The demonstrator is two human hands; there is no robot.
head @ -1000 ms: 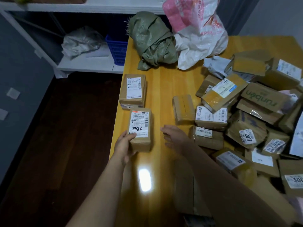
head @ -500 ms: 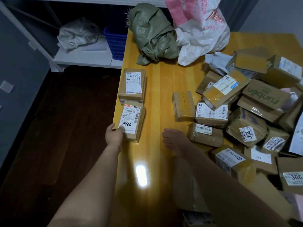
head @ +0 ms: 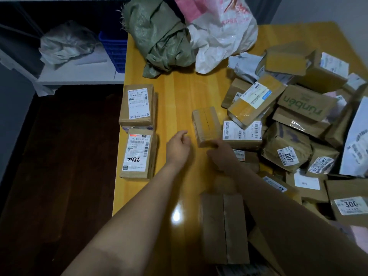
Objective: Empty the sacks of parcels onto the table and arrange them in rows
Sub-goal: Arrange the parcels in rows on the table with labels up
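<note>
Left hand moved off 7936 parcel, right hand touching taped parcel

parcel sorting rm | labelled parcels heaped on table | sacks | shelving

Both forearms are bare as far up as the view shows; the left grip and right grip are bare too.
</note>
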